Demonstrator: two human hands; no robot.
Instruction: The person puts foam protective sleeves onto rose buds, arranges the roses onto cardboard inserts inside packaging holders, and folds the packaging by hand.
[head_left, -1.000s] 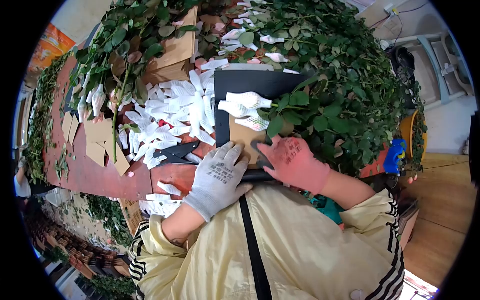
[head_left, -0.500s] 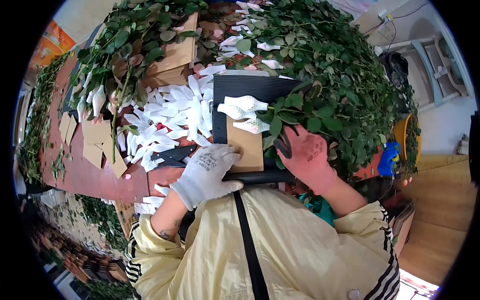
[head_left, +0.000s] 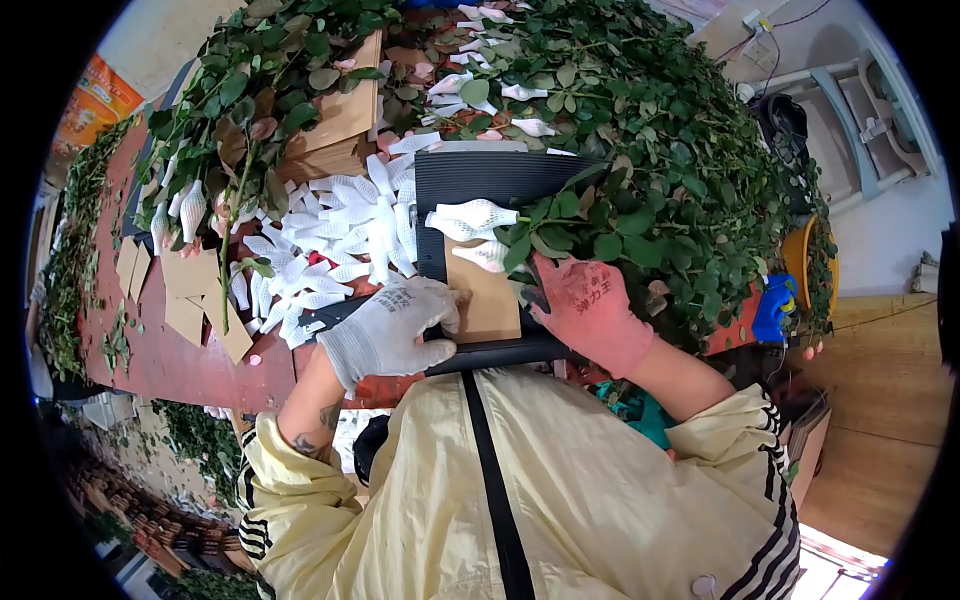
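My left hand (head_left: 395, 325), in a pale grey glove, rests at the left edge of a piece of brown cardboard (head_left: 485, 300). Its thumb stands apart from the bent fingers, with nothing visible between them. My right hand (head_left: 590, 310), in a red glove with dark fingertips, is by the cardboard's right edge, just below the leafy rose stems (head_left: 570, 225); its thumb and forefinger are apart. A few rose heads in white net sleeves (head_left: 478, 213) lie at the cardboard's upper end, stems pointing right. Beneath is a black ribbed board (head_left: 490, 175).
A heap of white net sleeves (head_left: 350, 235) lies left of the board, with a black-handled tool (head_left: 325, 318) partly under my left hand. Piles of leafy roses (head_left: 670, 140) cover the right and back. Cardboard pieces (head_left: 190, 300) lie on the red table (head_left: 240, 365). A blue object (head_left: 775, 308) hangs at right.
Both hands have moved slightly left in view. My right hand has come down from the leaves to the cardboard's right edge. My left fingers have drawn back toward its left edge.
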